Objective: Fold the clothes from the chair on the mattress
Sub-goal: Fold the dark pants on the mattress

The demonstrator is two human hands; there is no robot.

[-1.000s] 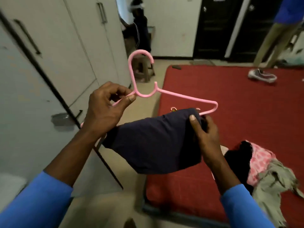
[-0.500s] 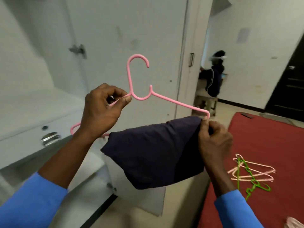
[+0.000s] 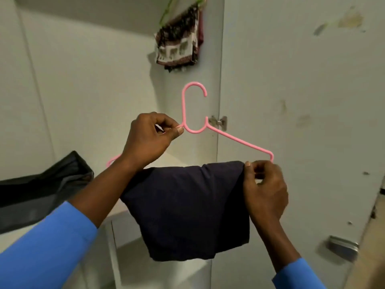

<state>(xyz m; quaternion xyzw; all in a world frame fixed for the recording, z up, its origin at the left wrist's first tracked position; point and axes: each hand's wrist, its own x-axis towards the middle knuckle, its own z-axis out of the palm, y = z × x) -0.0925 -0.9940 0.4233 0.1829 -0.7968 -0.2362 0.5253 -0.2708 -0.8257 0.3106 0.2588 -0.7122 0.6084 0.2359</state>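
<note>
Left hand (image 3: 150, 140) still pinches hanger (image 3: 239, 141) beside its hook | right hand (image 3: 264, 188) still pinches cloth (image 3: 187, 211) at hanger's right end | view now faces open wardrobe (image 3: 83, 80); mattress gone from sight

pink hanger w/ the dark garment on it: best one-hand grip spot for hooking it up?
Probably best: pinch the pink hanger at its neck, just below the hook, coming from the left, where the left hand pinches it. The hook opens rightward, so that side should stay free; the dark garment covers the bottom bar.
</note>
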